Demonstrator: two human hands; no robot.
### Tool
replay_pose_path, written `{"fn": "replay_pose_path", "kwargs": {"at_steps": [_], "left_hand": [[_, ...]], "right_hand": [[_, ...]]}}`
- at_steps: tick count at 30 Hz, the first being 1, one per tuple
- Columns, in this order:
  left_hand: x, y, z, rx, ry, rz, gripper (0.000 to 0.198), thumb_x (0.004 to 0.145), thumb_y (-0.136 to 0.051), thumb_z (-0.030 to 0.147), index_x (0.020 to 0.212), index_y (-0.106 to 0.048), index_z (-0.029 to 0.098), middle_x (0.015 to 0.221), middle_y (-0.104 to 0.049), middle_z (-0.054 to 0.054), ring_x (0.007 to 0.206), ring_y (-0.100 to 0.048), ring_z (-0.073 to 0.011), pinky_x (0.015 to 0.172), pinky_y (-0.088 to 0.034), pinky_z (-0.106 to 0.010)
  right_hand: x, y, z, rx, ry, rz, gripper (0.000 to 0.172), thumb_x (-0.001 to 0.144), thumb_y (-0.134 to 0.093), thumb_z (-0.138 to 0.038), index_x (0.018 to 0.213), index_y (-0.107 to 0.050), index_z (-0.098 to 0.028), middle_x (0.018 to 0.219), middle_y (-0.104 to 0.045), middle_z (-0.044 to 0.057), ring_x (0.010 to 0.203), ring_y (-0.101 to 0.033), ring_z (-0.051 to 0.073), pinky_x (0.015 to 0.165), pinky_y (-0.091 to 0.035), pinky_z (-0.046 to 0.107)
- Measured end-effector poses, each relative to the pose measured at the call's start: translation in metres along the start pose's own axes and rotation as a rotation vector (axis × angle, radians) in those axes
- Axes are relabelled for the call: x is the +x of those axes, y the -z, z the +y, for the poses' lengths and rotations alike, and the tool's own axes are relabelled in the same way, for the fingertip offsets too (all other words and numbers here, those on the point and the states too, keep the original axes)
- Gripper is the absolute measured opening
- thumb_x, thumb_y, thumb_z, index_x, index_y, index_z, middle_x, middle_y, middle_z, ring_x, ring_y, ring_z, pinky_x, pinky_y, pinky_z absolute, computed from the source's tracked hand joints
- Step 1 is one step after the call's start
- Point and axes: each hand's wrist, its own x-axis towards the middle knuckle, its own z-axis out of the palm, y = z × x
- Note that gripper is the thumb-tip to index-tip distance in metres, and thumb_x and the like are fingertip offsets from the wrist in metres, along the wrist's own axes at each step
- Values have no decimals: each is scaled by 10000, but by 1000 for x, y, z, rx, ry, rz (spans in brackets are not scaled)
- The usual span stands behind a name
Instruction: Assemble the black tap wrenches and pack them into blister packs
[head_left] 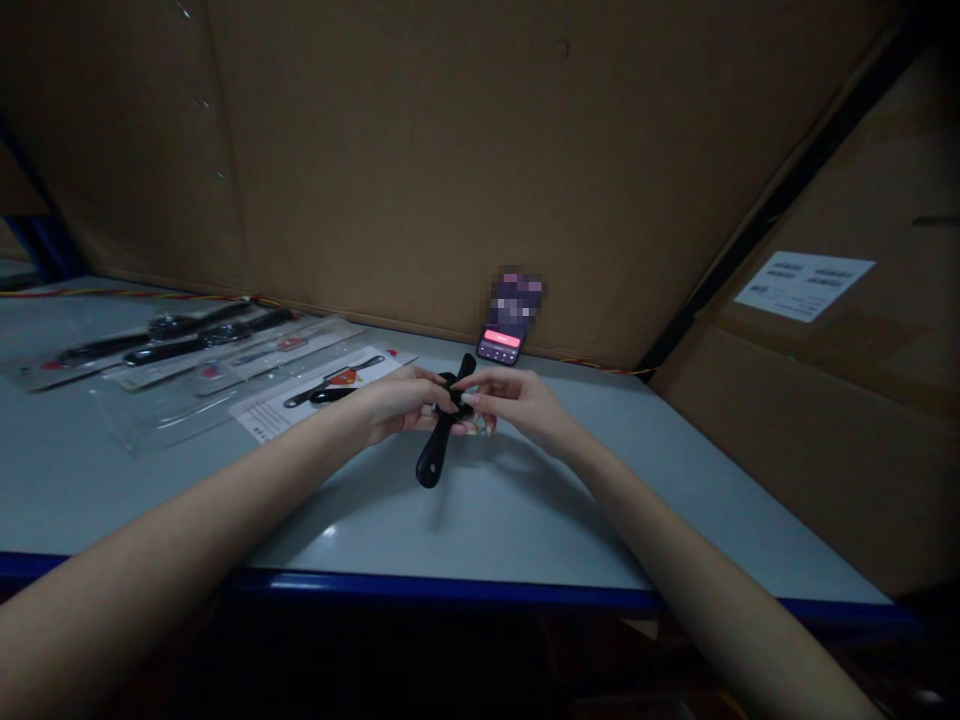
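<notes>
Left hand (409,400) closed around the middle of a black tool (433,462); right hand (521,400) with fingertips pinched at the same part. The tool is over the table (525,530), behind its blue front edge (450,588). Open surface extends rightward to the carton (825,420); packs (187,335) and a card (259,412) occupy the left. Phone (516,312) upright behind. Print on label (802,285), card and phone: illegible.
</notes>
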Motion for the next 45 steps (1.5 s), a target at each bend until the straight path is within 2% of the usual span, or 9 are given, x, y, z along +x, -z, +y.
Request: {"fn": "replay_pose_path", "kwargs": {"at_steps": [7, 11, 16, 20, 27, 32, 38, 41, 45], "left_hand": [[-2, -3, 0, -5, 23, -19, 245, 693, -525, -33, 902, -516, 94, 654, -681, -78, 659, -693, -179, 643, -554, -209], [-2, -3, 0, -19, 20, -60, 233, 700, -514, -34, 903, -533, 78, 667, -684, -93, 673, -694, -185, 626, -554, -198], [-3, -4, -1, -20, -2, -34, 331, 675, -532, -43, 989, -516, 62, 731, -700, -127, 625, -689, -181, 604, -554, -208], [-2, -5, -2, 14, 12, -17, 431, 672, -534, -39, 1089, -465, 44, 742, -702, -141, 626, -690, -189, 618, -552, -228], [-4, -7, -3, 45, -34, -83, 470, 696, -511, -43, 1150, -414, 27, 757, -694, -149, 686, -693, -199, 709, -553, -282], [-10, -14, -2, 90, -7, -49, 512, 697, -512, -57, 1186, -382, 17, 728, -686, -126, 665, -689, -196, 747, -549, -346], [-6, -11, -5, 82, -19, 20, 522, 668, -548, -43, 1168, -413, 21, 719, -685, -115, 618, -682, -186, 700, -552, -305], [-2, -7, -3, 39, -16, 48, 516, 666, -543, -45, 1162, -424, 29, 724, -687, -112, 634, -687, -190, 664, -553, -261], [-2, -5, -1, -6, -27, 20, 453, 680, -506, -45, 1126, -457, 20, 713, -683, -115, 645, -689, -188, 672, -553, -239]], "right_hand": [[0, -2, 1, -385, 301, 171, 68, 740, -634, -235, 771, -649, -177, 773, -527, 15, 661, -495, 102, 571, -392, 237], [-2, -1, -3, -497, 396, 163, 42, 762, -608, -202, 757, -635, -171, 774, -515, 17, 669, -479, 104, 574, -374, 235], [-5, -6, -3, -501, 329, 172, 134, 763, -565, -149, 894, -582, -171, 591, -440, -51, 526, -404, 84, 509, -319, 221], [-5, -9, -4, -481, 249, 159, 122, 753, -555, -158, 872, -565, -182, 548, -387, -71, 490, -371, 77, 486, -277, 218], [-2, -8, -3, -232, 91, 130, 217, 718, -548, -187, 923, -480, -202, 481, -336, -112, 431, -352, 75, 449, -263, 202], [-3, -13, -5, -198, -34, 98, 263, 685, -462, -135, 936, -468, -215, 400, -373, -127, 348, -371, 74, 390, -270, 184], [-1, -11, -8, 18, -208, 34, 169, 740, -470, -240, 905, -452, -208, 396, -515, -80, 304, -455, 104, 344, -351, 202], [-1, -3, -11, 47, -148, -7, 184, 753, -527, -294, 896, -507, -180, 472, -547, -48, 385, -504, 104, 416, -412, 233], [-1, 5, -9, -162, 41, -1, 247, 723, -627, -295, 933, -571, -178, 540, -490, -62, 462, -449, 78, 452, -354, 217]]}}
